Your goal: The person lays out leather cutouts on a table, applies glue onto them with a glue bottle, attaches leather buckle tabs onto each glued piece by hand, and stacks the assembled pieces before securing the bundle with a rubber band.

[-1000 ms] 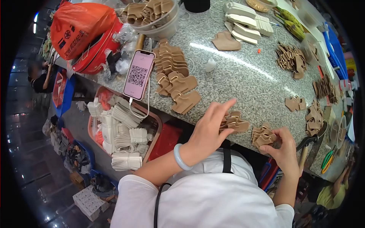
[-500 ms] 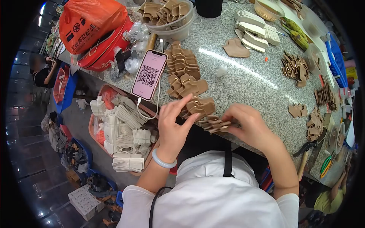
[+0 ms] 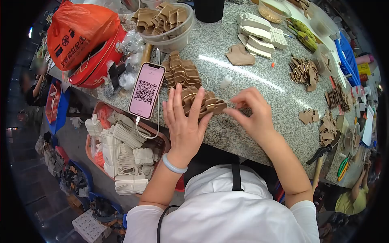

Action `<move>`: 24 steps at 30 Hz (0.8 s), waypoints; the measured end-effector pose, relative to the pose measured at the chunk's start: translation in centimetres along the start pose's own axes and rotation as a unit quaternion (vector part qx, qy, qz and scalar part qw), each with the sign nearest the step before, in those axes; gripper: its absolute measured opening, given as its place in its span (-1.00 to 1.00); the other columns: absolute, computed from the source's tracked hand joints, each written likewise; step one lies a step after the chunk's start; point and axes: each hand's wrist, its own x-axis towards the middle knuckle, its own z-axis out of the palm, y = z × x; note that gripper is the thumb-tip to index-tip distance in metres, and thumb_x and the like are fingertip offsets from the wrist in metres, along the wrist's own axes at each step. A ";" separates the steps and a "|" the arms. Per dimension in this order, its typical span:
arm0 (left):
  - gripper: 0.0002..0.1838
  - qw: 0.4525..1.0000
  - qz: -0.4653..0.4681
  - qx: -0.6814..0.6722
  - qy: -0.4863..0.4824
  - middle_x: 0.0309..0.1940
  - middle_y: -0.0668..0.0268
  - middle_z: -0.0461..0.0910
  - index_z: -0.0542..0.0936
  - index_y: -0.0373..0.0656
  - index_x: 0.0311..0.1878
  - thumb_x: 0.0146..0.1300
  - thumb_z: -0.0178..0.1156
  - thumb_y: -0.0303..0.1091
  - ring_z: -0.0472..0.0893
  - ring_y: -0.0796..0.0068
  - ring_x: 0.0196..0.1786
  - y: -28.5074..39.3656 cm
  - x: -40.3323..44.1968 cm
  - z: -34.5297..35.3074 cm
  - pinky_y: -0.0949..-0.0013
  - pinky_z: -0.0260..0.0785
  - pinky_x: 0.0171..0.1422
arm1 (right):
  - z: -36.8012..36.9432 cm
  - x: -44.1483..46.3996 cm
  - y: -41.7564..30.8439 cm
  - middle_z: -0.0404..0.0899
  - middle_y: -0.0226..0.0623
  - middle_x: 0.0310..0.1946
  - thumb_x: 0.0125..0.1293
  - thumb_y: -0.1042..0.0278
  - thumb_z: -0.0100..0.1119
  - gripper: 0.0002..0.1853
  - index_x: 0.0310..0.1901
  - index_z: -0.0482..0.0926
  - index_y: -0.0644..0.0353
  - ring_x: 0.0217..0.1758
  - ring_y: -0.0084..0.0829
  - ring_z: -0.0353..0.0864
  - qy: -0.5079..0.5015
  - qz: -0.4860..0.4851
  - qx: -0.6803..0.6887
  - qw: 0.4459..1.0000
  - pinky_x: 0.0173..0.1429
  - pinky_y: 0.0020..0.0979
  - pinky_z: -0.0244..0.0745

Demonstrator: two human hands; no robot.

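Observation:
My left hand [image 3: 184, 123] lies with its fingers spread over a fanned group of brown leather pieces [image 3: 214, 104], its thumb along their near edge. My right hand [image 3: 255, 115] is just right of that group, thumb and forefinger apart close to the end of a piece, with nothing visible between them. Behind my left fingers, a longer row of overlapping brown pieces [image 3: 182, 73] with shiny gold-toned edges runs away from me. A phone [image 3: 146, 91] showing a QR code lies left of the row, a white cable plugged into it.
A clear tub [image 3: 172, 40] of brown pieces stands at the back left, near an orange bag [image 3: 81, 34]. White stacked pieces [image 3: 255, 34] and more brown bundles [image 3: 304, 71] lie to the right. A hammer [image 3: 320, 166] rests at the right edge. Below left is a basket [image 3: 162, 141] of white bundles.
The small stack that my right hand held now lies with the other leather pieces, and that hand has let go. My left hand has moved slightly forward and flattened over the row.

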 end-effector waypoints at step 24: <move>-0.19 0.998 -0.045 0.035 -0.010 0.79 -0.18 -0.26 0.22 0.20 0.76 0.56 0.25 0.12 -0.35 -0.40 0.80 3.0 2.2 2.6 -0.73 -0.51 0.60 | -9.0 -3.3 6.0 0.73 -0.39 -0.20 0.25 0.40 0.63 -0.73 -0.04 0.81 0.23 -0.39 -0.64 0.57 0.067 0.145 -0.021 0.987 -0.29 -0.52 0.50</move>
